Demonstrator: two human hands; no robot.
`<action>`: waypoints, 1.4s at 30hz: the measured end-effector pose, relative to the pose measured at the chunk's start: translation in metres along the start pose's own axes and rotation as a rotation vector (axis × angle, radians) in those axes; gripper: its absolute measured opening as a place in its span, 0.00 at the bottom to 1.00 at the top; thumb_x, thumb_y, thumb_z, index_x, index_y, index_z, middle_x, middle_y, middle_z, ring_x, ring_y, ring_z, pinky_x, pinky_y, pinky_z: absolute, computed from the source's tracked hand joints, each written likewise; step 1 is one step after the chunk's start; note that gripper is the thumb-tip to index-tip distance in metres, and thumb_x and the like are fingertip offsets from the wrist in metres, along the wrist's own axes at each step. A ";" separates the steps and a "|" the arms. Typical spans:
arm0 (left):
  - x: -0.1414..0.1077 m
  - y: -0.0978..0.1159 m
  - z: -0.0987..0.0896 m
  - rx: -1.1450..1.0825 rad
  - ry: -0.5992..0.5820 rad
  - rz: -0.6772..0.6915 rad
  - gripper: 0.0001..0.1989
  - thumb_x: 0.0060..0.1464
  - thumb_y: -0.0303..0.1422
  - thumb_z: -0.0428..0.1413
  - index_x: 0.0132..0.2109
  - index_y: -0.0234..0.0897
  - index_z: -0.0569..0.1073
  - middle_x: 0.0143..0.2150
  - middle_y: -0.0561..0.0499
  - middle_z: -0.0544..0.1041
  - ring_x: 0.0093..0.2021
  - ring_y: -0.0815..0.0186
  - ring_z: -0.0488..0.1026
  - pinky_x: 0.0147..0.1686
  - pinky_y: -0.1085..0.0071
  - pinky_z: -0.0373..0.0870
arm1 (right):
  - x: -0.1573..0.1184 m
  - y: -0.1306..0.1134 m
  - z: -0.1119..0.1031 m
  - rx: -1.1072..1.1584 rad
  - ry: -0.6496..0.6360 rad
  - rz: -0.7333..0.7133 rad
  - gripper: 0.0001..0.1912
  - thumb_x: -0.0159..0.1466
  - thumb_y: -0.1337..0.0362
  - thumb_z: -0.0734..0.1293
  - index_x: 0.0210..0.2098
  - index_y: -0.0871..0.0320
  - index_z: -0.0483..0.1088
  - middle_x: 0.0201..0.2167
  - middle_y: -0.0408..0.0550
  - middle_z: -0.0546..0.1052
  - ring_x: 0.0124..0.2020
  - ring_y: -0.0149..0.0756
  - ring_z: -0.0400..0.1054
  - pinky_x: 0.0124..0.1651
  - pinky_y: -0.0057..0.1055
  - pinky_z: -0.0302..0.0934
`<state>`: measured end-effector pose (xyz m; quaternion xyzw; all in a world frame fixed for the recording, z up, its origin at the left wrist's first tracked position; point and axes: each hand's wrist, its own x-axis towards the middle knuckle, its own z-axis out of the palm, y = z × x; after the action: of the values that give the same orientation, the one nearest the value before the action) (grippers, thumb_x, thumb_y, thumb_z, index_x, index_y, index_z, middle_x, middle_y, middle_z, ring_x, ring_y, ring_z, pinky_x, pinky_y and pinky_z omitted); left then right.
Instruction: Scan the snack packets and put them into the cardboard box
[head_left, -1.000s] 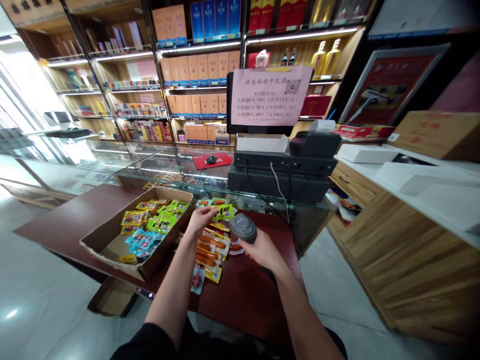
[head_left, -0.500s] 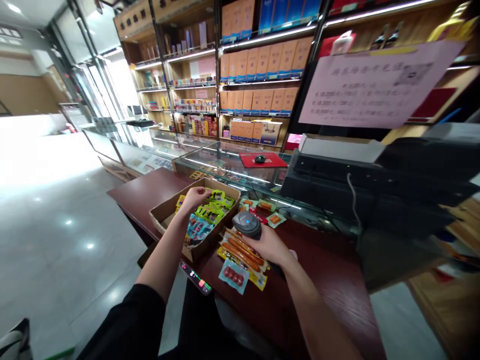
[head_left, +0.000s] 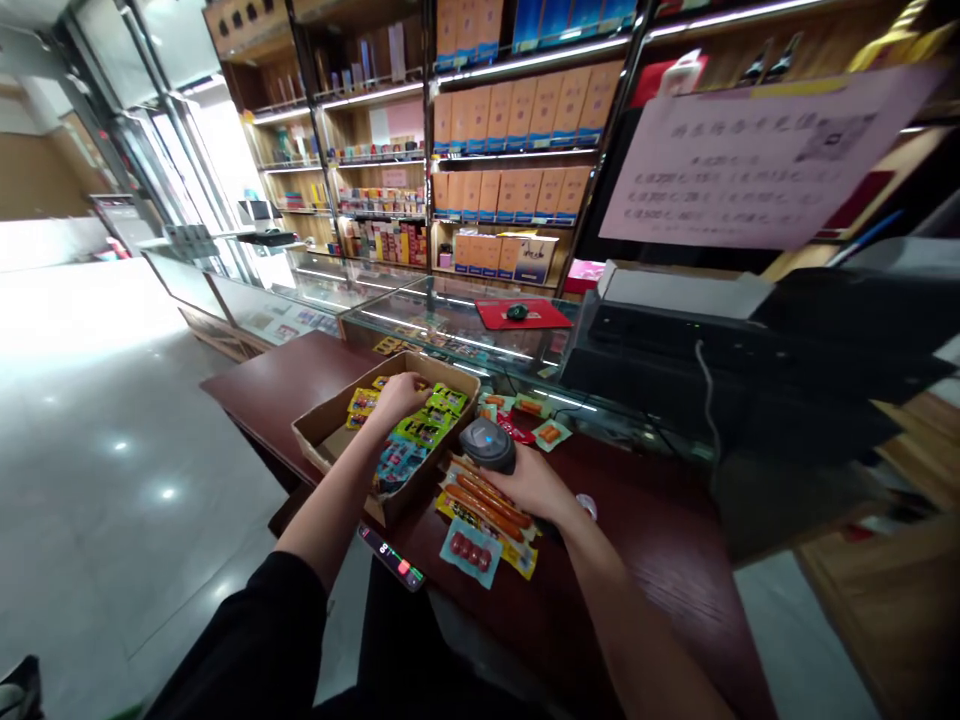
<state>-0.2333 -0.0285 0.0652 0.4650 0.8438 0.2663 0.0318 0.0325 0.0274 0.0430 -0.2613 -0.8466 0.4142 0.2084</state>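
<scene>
My left hand (head_left: 401, 398) is inside a cardboard box (head_left: 309, 442) of small snack packets, fingers curled down among green packets (head_left: 448, 400). Whether a packet is pinched in them is hidden. Yellow packets (head_left: 363, 403) and blue packets (head_left: 401, 462) lie around it. Just right of the box, my right hand (head_left: 536, 485) grips a dark grey barcode scanner (head_left: 489, 444), its head pointing toward the box. Below the scanner, packaged sausages (head_left: 487, 503) lie on the brown table (head_left: 622, 590), beside a clear pack of round red pieces (head_left: 471, 552).
A lit phone (head_left: 391, 557) lies at the table's near edge. Small sausage packs (head_left: 551, 434) sit beyond the scanner. Behind stands a glass counter (head_left: 450, 330) with a mouse (head_left: 517, 312) on a red pad. A dark machine (head_left: 660, 350) stands at right.
My left hand has shifted slightly right and lower over the green packets. The scanner stays in my right hand, almost unmoved. The whole view has shifted a little.
</scene>
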 end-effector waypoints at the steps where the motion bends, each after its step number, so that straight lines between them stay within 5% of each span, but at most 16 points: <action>1: -0.002 0.012 0.004 -0.016 -0.005 0.042 0.19 0.53 0.37 0.58 0.49 0.33 0.80 0.45 0.40 0.81 0.47 0.55 0.77 0.47 0.68 0.69 | -0.002 0.002 -0.005 0.004 0.011 0.000 0.20 0.56 0.59 0.71 0.47 0.58 0.75 0.44 0.52 0.81 0.48 0.48 0.75 0.51 0.40 0.67; 5: -0.012 0.067 0.035 -0.095 -0.036 0.253 0.16 0.52 0.35 0.59 0.46 0.35 0.81 0.44 0.41 0.82 0.46 0.53 0.77 0.50 0.65 0.68 | -0.013 0.014 -0.031 -0.025 0.086 0.051 0.19 0.56 0.57 0.71 0.45 0.57 0.75 0.42 0.51 0.82 0.46 0.49 0.75 0.48 0.38 0.67; 10: -0.015 0.126 0.097 -0.061 -0.186 0.424 0.16 0.52 0.34 0.58 0.47 0.36 0.81 0.44 0.40 0.81 0.48 0.52 0.76 0.50 0.63 0.68 | -0.041 0.041 -0.067 -0.091 0.213 0.151 0.18 0.55 0.62 0.71 0.45 0.59 0.76 0.41 0.53 0.82 0.46 0.50 0.75 0.46 0.36 0.66; 15: -0.009 0.163 0.153 0.069 -0.337 0.492 0.22 0.50 0.34 0.61 0.53 0.35 0.76 0.52 0.39 0.77 0.53 0.53 0.73 0.53 0.65 0.66 | -0.080 0.059 -0.096 -0.071 0.301 0.249 0.16 0.55 0.63 0.70 0.43 0.58 0.76 0.33 0.50 0.82 0.41 0.47 0.77 0.41 0.33 0.67; 20: -0.009 0.181 0.181 0.233 -0.316 0.405 0.23 0.50 0.37 0.61 0.53 0.33 0.74 0.53 0.33 0.74 0.55 0.48 0.71 0.51 0.61 0.66 | -0.111 0.069 -0.114 -0.055 0.313 0.368 0.12 0.57 0.62 0.69 0.41 0.58 0.74 0.22 0.46 0.79 0.25 0.39 0.75 0.30 0.29 0.65; 29: -0.022 0.178 0.200 0.157 -0.275 0.390 0.16 0.52 0.28 0.55 0.48 0.33 0.77 0.45 0.34 0.79 0.48 0.49 0.76 0.48 0.60 0.67 | -0.131 0.085 -0.114 -0.041 0.366 0.419 0.09 0.57 0.62 0.70 0.37 0.58 0.75 0.21 0.47 0.79 0.25 0.39 0.76 0.32 0.29 0.67; 34: -0.036 0.166 0.192 -0.504 -0.307 0.160 0.09 0.48 0.35 0.62 0.35 0.35 0.81 0.31 0.45 0.80 0.36 0.58 0.77 0.38 0.68 0.71 | -0.134 0.085 -0.107 -0.030 0.383 0.408 0.12 0.56 0.61 0.70 0.40 0.56 0.76 0.25 0.48 0.80 0.32 0.44 0.78 0.35 0.31 0.68; 37: -0.050 0.158 0.187 -0.953 -0.364 -0.087 0.15 0.40 0.40 0.67 0.33 0.34 0.80 0.28 0.49 0.79 0.29 0.65 0.75 0.32 0.69 0.73 | -0.136 0.082 -0.104 -0.023 0.398 0.388 0.13 0.57 0.60 0.70 0.41 0.56 0.76 0.26 0.48 0.80 0.35 0.45 0.78 0.36 0.31 0.68; 42: -0.067 0.156 0.175 -1.246 -0.340 -0.273 0.19 0.34 0.39 0.70 0.32 0.32 0.77 0.29 0.50 0.79 0.27 0.69 0.74 0.31 0.70 0.76 | -0.139 0.071 -0.099 -0.006 0.354 0.356 0.14 0.57 0.60 0.70 0.42 0.56 0.76 0.26 0.48 0.81 0.34 0.44 0.78 0.36 0.31 0.68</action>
<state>-0.0230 0.0580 -0.0224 0.2837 0.5663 0.6213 0.4613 0.2158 0.0375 0.0235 -0.4756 -0.7388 0.3896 0.2761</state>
